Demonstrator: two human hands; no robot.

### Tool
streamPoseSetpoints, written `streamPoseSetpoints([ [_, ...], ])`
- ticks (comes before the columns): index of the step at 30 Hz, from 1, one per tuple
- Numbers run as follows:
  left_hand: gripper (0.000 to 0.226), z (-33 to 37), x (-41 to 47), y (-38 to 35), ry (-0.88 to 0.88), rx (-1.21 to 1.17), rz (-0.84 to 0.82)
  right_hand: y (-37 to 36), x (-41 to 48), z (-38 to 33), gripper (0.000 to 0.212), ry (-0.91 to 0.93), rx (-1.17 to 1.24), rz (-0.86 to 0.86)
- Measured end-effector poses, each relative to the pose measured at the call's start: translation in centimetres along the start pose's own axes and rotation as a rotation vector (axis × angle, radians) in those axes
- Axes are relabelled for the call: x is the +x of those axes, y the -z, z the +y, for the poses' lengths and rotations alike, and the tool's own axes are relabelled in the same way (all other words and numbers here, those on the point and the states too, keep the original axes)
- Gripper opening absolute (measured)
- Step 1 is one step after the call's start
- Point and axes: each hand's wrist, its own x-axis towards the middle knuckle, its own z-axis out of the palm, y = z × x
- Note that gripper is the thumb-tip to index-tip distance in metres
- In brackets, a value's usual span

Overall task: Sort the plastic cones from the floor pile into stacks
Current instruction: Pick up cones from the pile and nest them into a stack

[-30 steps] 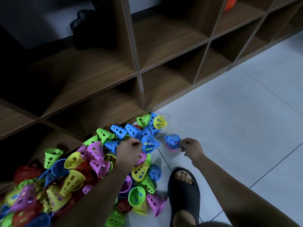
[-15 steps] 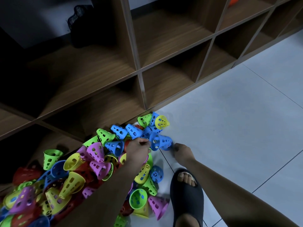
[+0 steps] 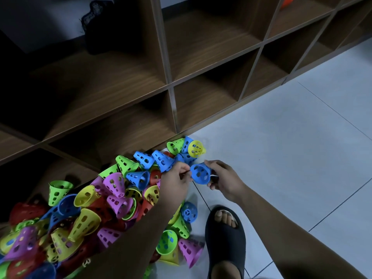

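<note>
A pile of perforated plastic cones (image 3: 96, 214) in blue, green, yellow, purple and red covers the floor at lower left, against the shelf base. A blue cone (image 3: 200, 174) is held just above the floor at the pile's right edge, its open mouth facing me. My right hand (image 3: 223, 179) grips it from the right side. My left hand (image 3: 177, 176) pinches its left rim with thumb and fingers. My left forearm crosses over the pile and hides the cones under it.
A wooden cubby shelf (image 3: 171, 109) runs along the far side, low to the floor. My foot in a black slide sandal (image 3: 226, 236) stands just right of the pile. Pale floor tiles (image 3: 281, 148) stretch to the right.
The blue cones my two hands held apart have come together. Both hands now grip the blue cone, lifted slightly and a little right of the pile.
</note>
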Motion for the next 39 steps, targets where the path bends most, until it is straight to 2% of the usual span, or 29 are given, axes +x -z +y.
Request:
streamPoseSetpoints([
  [4, 0.018, -1.5, -1.5, 1.5, -0.005, 0.202, -0.094, -0.4, 0.1, -0.4, 0.03, 0.157, -0.106, 0.186],
  [7, 0.025, -3.4, -3.3, 2.3, -0.038, 0.362, -0.147, -0.7, 0.1, 0.0, 0.026, 0.374, -0.458, 0.314],
  [9, 0.033, -4.5, -4.4, 2.7, -0.085, 0.461, -0.168, -0.7, 0.5, 1.1, 0.031, 0.462, -0.688, 0.311],
  [14, 0.035, -5.8, -6.0, 3.3, -0.163, 0.626, -0.262, -0.9, 0.9, 3.8, 0.038, 0.554, -0.966, 0.2],
  [19, 0.028, -5.6, -6.7, 2.9, -0.188, 0.696, -0.262, -1.7, -1.7, 6.0, 0.045, 0.757, -1.192, 0.272],
  [21, 0.026, -5.6, -6.9, 3.0, -0.19, 0.716, -0.237, -2.1, -2.5, 7.0, 0.044, 0.715, -1.249, 0.165],
  [24, 0.028, -6.1, -7.4, 3.2, -0.206, 0.737, -0.204, -2.6, -3.2, 8.8, 0.042, 0.574, -1.343, -0.158],
  [26, 0.031, -6.2, -7.6, 3.4, -0.221, 0.738, -0.206, -3.0, -3.4, 9.8, 0.043, 0.534, -1.423, -0.265],
  [30, 0.038, -6.5, -7.7, 4.2, -0.25, 0.773, -0.246, -3.4, -3.1, 11.0, 0.037, 0.512, -1.483, -0.288],
  [34, 0.034, -6.1, -7.4, 4.7, -0.291, 0.816, -0.273, -3.6, -2.8, 11.3, 0.038, 0.485, -1.503, -0.277],
  [39, 0.026, -5.6, -7.1, 5.4, -0.284, 0.71, -0.235, -2.8, -3.5, 9.6, 0.034, 0.525, -1.383, -0.199],
])
